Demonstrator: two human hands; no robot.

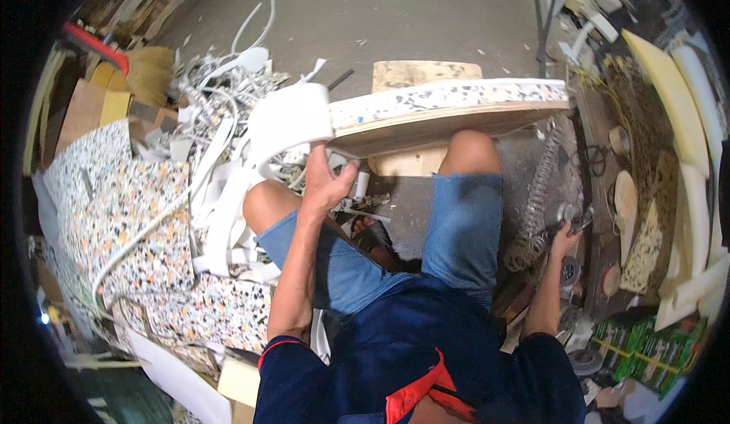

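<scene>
A curved plywood board (449,128) lies across in front of my knees, its upper edge lined with speckled foam (456,97). A wide white foam strip (293,116) curls down off its left end. My left hand (331,184) is closed at that end, fingers against the foam strip and thumb just under the board; the fingertips are partly hidden. Low at my right side, my right hand (563,243) is wrapped round a metal hand tool (572,217), too small to tell its exact kind. Beside it a coiled hose (544,196) hangs down.
A pale wooden seat or block (426,70) shows behind and below the board. White foam scraps (220,89) heap up at left, near speckled foam sheets (144,226) and a broom (150,74). Yellowish foam pieces (669,97) lean at right, above green boxes (646,352).
</scene>
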